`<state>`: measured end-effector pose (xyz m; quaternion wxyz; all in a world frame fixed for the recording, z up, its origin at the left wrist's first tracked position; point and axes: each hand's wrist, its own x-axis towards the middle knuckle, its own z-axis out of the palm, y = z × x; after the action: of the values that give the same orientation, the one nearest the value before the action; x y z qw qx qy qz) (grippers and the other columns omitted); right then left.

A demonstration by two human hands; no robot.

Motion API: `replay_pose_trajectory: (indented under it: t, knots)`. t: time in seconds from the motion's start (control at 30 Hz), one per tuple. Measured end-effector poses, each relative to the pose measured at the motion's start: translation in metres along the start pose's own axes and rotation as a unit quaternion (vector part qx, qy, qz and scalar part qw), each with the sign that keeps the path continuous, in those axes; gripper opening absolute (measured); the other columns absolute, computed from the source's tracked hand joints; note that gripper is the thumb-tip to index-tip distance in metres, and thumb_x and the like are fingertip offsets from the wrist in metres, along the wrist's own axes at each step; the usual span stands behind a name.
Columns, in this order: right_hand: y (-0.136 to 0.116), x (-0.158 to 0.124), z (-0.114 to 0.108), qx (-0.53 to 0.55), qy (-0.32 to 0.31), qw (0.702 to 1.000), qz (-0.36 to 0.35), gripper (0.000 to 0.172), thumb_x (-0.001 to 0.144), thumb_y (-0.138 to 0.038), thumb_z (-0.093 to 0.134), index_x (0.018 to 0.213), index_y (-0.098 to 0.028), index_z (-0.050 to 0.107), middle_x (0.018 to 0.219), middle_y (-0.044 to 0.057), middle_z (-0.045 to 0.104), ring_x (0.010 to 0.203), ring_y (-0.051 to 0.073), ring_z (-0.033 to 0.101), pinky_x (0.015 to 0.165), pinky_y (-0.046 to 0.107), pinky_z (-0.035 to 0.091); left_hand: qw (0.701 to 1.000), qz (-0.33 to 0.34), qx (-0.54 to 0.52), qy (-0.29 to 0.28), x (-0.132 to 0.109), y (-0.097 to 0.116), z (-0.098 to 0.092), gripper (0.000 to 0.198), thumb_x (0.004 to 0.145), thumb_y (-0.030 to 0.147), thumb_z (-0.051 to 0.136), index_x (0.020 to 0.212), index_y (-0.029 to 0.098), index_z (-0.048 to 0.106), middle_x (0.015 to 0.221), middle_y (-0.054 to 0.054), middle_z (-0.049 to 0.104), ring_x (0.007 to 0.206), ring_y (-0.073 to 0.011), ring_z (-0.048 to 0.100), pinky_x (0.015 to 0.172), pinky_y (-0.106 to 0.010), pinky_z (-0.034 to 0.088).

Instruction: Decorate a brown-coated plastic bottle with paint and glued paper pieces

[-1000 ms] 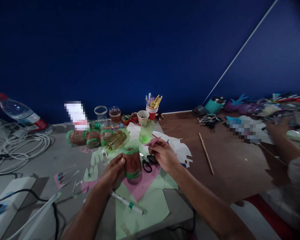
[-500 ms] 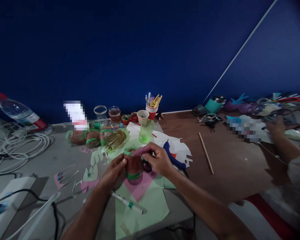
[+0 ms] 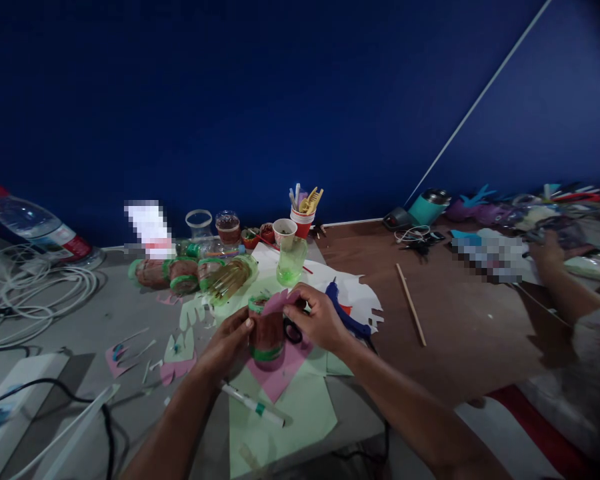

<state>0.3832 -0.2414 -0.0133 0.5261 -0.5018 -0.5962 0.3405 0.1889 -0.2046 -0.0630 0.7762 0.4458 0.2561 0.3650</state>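
A brown cup with green bands [image 3: 267, 337] stands upright in front of me, and my left hand [image 3: 234, 337] grips its left side. Between the thumb and fingers of my right hand [image 3: 317, 317] is a cut piece of pink paper [image 3: 277, 302], held against the cup's upper right rim. Behind the cup, a black scissors handle [image 3: 293, 331] shows in part. Pink paper [image 3: 275, 383] lies beneath, on a pale green sheet [image 3: 300, 430]. A white marker with a green band [image 3: 253, 403] rests on that sheet. Just right of my right hand lies a blue glue gun [image 3: 347, 312].
Brown and green bottle pieces [image 3: 153, 273] lie at the left back. Behind stand a clear green bottle part [image 3: 292, 263], a paper cup [image 3: 285, 232] and a red cup of cutlery [image 3: 303, 220]. A wooden stick [image 3: 411, 305] lies right. A co-worker's hand [image 3: 549, 255] reaches in at far right.
The pink paper piece has turned from nearly flat to more upright against the cup's rim. My hands stay in nearly the same place. The co-worker's hand has shifted slightly.
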Motion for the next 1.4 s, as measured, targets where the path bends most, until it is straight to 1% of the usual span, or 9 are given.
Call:
replay_pose_trajectory:
  t: [0.2,0.47,0.6,0.83,0.93,1.03,1.2,1.3,1.4]
  knots:
    - [0.004,0.0,0.0,-0.024,0.002,1.0,0.004,0.005,0.075,-0.018,0.056,0.07,-0.019,0.056,0.069,-0.002,0.049,0.063,0.012,0.047,0.061,0.024,0.037,1.0,-0.005,0.007,0.005,0.0,0.001,0.001,0.024,0.079,0.037,0.069,0.084,0.014,0.067,0.077,-0.005,0.064,0.072,-0.0163,0.059,0.07,-0.026,0.044]
    - [0.012,0.0,0.002,-0.039,-0.001,0.999,-0.019,0.005,0.077,-0.015,0.056,0.074,-0.019,0.056,0.074,-0.001,0.051,0.068,0.013,0.05,0.064,0.025,0.039,1.0,-0.008,0.004,0.002,0.0,0.0,0.0,0.023,0.079,0.035,0.069,0.085,0.013,0.066,0.077,-0.005,0.063,0.072,-0.0154,0.058,0.072,-0.026,0.044]
    - [0.015,0.0,0.004,-0.044,0.004,0.999,-0.016,0.006,0.078,-0.016,0.056,0.073,-0.019,0.056,0.076,0.0,0.052,0.069,0.014,0.051,0.065,0.025,0.039,1.0,-0.001,0.023,0.0,0.001,-0.004,-0.005,0.023,0.081,0.036,0.068,0.084,0.014,0.066,0.074,-0.004,0.06,0.069,-0.0141,0.056,0.066,-0.024,0.043]
    - [0.011,0.001,0.004,-0.057,0.031,0.997,-0.029,0.01,0.071,-0.012,0.058,0.077,-0.02,0.056,0.079,0.0,0.051,0.069,0.014,0.048,0.065,0.026,0.04,1.0,0.004,0.025,-0.013,0.002,-0.007,-0.007,0.025,0.078,0.038,0.07,0.082,0.013,0.065,0.077,-0.005,0.06,0.072,-0.0154,0.055,0.068,-0.026,0.043]
    - [0.01,0.002,0.002,-0.06,0.04,0.997,-0.03,0.016,0.069,-0.014,0.062,0.083,-0.02,0.058,0.09,0.003,0.051,0.075,0.015,0.048,0.069,0.029,0.042,1.0,0.003,0.027,-0.013,0.002,-0.007,-0.007,0.026,0.078,0.038,0.07,0.081,0.013,0.065,0.075,-0.005,0.06,0.07,-0.0152,0.055,0.066,-0.025,0.042]
    - [0.012,0.003,0.0,-0.045,0.021,0.998,-0.025,0.016,0.07,-0.019,0.065,0.085,-0.019,0.061,0.102,0.007,0.052,0.088,0.019,0.051,0.078,0.032,0.043,0.999,0.012,0.034,-0.026,0.002,-0.008,-0.008,0.026,0.079,0.039,0.069,0.08,0.014,0.065,0.072,-0.004,0.06,0.066,-0.0147,0.054,0.064,-0.025,0.042]
    - [0.017,0.004,-0.001,-0.019,-0.012,0.999,-0.033,0.002,0.074,-0.02,0.065,0.076,-0.02,0.064,0.105,0.007,0.052,0.106,0.022,0.05,0.096,0.036,0.038,0.998,0.011,0.053,-0.043,0.001,-0.008,-0.009,0.029,0.08,0.042,0.066,0.083,0.013,0.066,0.071,-0.005,0.062,0.067,-0.016,0.056,0.064,-0.027,0.043]
    - [0.017,0.004,-0.002,-0.01,-0.024,0.999,-0.029,0.002,0.075,-0.021,0.066,0.075,-0.02,0.065,0.105,0.007,0.053,0.108,0.022,0.05,0.098,0.038,0.036,0.998,-0.001,0.044,-0.035,0.0,-0.008,-0.011,0.03,0.077,0.043,0.069,0.083,0.013,0.067,0.069,-0.005,0.062,0.065,-0.0157,0.057,0.064,-0.027,0.043]
    - [0.015,0.003,-0.004,0.002,-0.039,0.999,-0.03,0.004,0.076,-0.023,0.067,0.074,-0.019,0.065,0.105,0.007,0.053,0.108,0.023,0.051,0.098,0.039,0.036,0.999,-0.005,0.051,-0.013,0.0,-0.007,-0.01,0.033,0.077,0.044,0.07,0.087,0.013,0.069,0.071,-0.006,0.065,0.07,-0.0188,0.06,0.069,-0.029,0.046]
